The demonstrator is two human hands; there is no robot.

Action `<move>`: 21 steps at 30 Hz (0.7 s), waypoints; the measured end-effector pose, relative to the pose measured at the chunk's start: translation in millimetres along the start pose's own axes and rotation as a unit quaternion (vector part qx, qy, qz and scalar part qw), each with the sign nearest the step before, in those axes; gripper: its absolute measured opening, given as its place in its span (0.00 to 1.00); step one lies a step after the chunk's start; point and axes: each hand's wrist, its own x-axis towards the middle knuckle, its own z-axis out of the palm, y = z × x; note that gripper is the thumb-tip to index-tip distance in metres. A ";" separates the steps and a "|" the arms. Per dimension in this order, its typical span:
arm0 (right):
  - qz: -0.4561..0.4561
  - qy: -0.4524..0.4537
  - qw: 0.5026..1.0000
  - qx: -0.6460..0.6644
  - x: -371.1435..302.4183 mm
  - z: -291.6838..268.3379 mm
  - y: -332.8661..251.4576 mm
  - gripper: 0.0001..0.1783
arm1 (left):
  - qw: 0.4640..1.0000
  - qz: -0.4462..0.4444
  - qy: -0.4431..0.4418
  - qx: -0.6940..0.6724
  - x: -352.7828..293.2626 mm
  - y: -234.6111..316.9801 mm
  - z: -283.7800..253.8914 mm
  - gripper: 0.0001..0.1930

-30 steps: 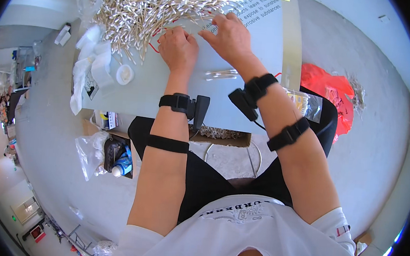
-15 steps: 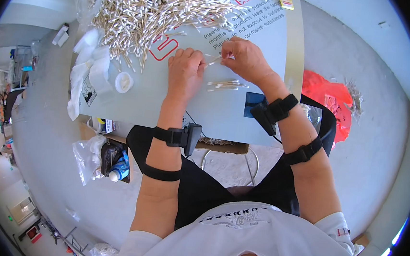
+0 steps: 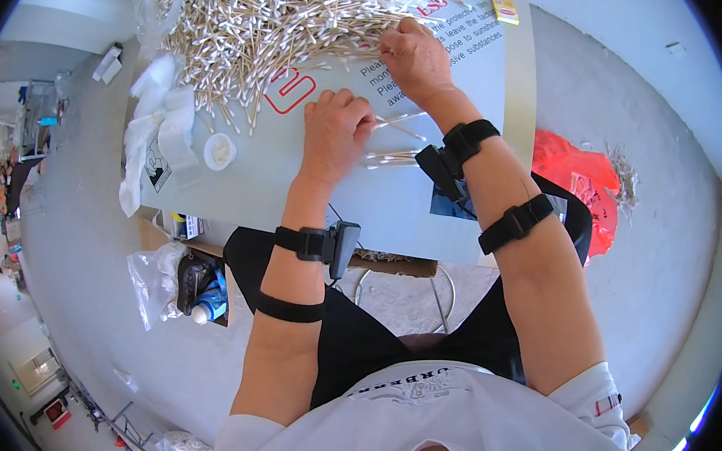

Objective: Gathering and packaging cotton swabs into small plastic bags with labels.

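Note:
My left hand [image 3: 334,134] is closed, pinching a few cotton swabs [image 3: 403,127] that stick out to the right from its fingertips. Just below them, a small group of cotton swabs [image 3: 393,158] lies side by side on the table. Farther up, my right hand [image 3: 418,59] reaches the right edge of a large loose pile of cotton swabs [image 3: 267,23]. Its fingers are curled together, and what lies between them is hidden. Left of my left hand stands a small round white tub [image 3: 220,152] with pale contents.
White cloth-like strips [image 3: 178,122] and a clear plastic bag edge the table's [image 3: 295,203] left side. A small yellow box [image 3: 505,10] sits at the far right corner. Below on the right is a red plastic bag [image 3: 569,170]; an open box of items [image 3: 204,285] stands lower left.
My right hand has left the swabs beside my left hand and moved up to the pile's edge. My left hand stays nearly in place, with swabs in its fingers.

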 end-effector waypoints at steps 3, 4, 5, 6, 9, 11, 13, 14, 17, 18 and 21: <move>0.007 0.034 0.999 0.030 -2.6 -0.2 5.4 0.03 | 1.000 0.011 0.000 -0.016 0.3 3.4 1.3 0.06; 0.000 0.028 0.999 0.031 -4.9 -3.3 7.8 0.03 | 1.000 0.008 -0.003 -0.018 0.3 5.8 1.7 0.06; -0.006 0.022 0.999 0.031 -7.5 -6.8 10.5 0.03 | 1.000 0.006 -0.006 -0.021 0.8 8.2 2.2 0.06; -0.007 0.021 0.999 0.031 -9.7 -11.3 9.0 0.03 | 1.000 0.005 -0.006 -0.021 -0.1 8.3 2.3 0.06; -0.016 0.018 0.998 0.064 -24.2 -24.5 5.1 0.03 | 1.000 0.011 -0.008 -0.023 -2.4 7.3 4.7 0.07; -0.016 -0.007 0.995 0.096 -38.5 -31.3 3.2 0.03 | 0.998 -0.025 0.015 -0.063 -4.9 4.6 8.0 0.12; -0.029 -0.016 0.994 0.099 -53.2 -34.4 3.9 0.03 | 0.993 -0.022 0.081 -0.084 -3.7 8.1 12.5 0.15; -0.043 -0.026 0.993 0.105 -59.5 -35.6 3.9 0.03 | 0.984 -0.021 0.145 -0.103 -3.5 9.2 13.9 0.18; -0.024 -0.076 0.989 0.123 -66.7 -42.9 -0.4 0.05 | 0.991 -0.011 0.112 -0.066 -3.9 9.6 13.7 0.18; -0.008 -0.100 0.986 0.136 -67.2 -45.3 0.0 0.06 | 0.991 -0.009 0.111 -0.067 -3.9 11.4 14.4 0.18; 0.077 -0.020 0.986 0.146 -50.4 -32.7 3.0 0.09 | 0.997 -0.020 0.068 -0.031 -5.4 13.6 15.0 0.15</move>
